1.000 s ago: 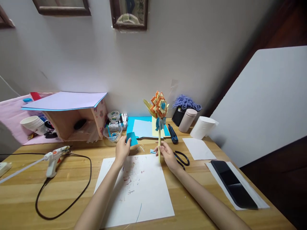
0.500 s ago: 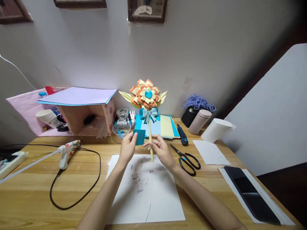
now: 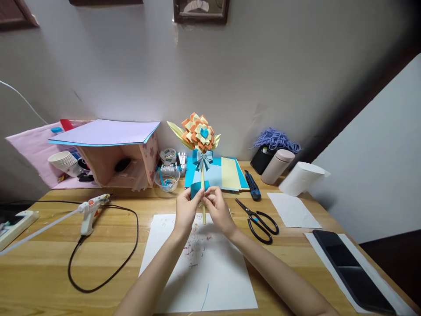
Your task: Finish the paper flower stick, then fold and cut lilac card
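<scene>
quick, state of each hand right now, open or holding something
Left hand: closed, holding blue paper.
Right hand: closed, holding the yellow flower stem.

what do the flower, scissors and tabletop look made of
Flower: matte paper or thin card, from its crisp folded petals. Scissors: smooth black handles, probably plastic, by their even sheen; dark blades, likely metal. Tabletop: satin wood, or wood-look laminate, given grain bands.

Flower (image 3: pixel 198 134): matt folded paper. Table (image 3: pixel 42 281): smooth wood, faint sheen. Phone (image 3: pixel 352 270), four o'clock: glossy face. Glue gun (image 3: pixel 87 219), eight o'clock: smooth plastic. Yarn (image 3: pixel 276 139), three o'clock: rough.
</scene>
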Available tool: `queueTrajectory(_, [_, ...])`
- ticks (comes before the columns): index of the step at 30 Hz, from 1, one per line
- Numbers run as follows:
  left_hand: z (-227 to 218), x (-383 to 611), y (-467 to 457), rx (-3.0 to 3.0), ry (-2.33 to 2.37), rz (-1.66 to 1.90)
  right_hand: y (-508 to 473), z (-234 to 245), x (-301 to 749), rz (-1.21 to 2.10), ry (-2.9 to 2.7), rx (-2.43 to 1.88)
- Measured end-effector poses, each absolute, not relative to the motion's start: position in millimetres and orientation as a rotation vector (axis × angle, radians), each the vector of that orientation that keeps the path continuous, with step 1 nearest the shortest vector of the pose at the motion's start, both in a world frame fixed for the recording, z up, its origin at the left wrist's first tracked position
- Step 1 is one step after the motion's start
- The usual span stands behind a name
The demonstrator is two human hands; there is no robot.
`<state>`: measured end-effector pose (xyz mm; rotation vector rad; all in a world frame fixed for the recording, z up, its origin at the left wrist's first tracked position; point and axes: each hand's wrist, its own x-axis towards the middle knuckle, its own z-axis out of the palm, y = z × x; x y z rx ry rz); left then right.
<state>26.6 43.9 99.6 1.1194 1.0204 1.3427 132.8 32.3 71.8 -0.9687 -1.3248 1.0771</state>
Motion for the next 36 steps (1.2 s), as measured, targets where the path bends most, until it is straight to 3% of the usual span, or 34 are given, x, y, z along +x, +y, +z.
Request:
queueTrajectory(9, [97,24,50,1.167,1.070,1.300,29,73,134,0.907,-1.474,-1.058])
queueTrajectory(16, [87,21,42,1.202,1.088,1.256,18,59,134,1.095,-1.307,-0.956])
queueTrajectory(25, [36,6,21,1.588,1.652,1.121,-6,34,166,1.007,-1.169,-1.008])
queueTrajectory(32, [74,46,38,1.340,0.970,0.951,-22,24,161,1.035,-1.126,-0.977])
queueTrajectory(36, [83,52,44,1.197,0.874,0.935,-24,22,156,1.156,-1.023,-0.926])
